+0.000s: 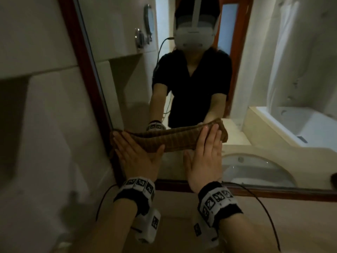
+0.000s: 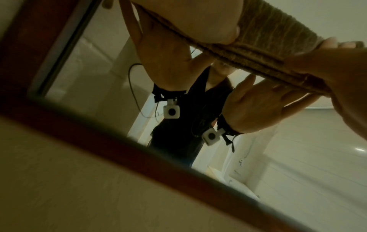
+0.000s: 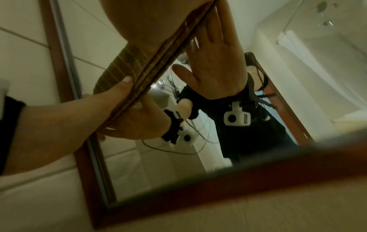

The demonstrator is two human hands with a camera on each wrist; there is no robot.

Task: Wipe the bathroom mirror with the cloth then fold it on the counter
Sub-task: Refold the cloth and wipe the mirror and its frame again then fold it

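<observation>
Hands flat, pressing cloth on wood-framed mirror, tiled bathrm.

My left hand lies flat, fingers straight toward eleven o'clock; my right hand lies flat beside it, fingers toward twelve, both wrists banded.

brown ribbed cloth, flat against mirror

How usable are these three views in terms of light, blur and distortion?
Head view: dim, wide-angle bending of the dark red wooden mirror frame, yet the brown ribbed cloth under the left hand and right hand reads clearly. Left wrist view: yellowish, frame edge blurred. Right wrist view: soft, bottom frame smeared, no strong glare.
</observation>
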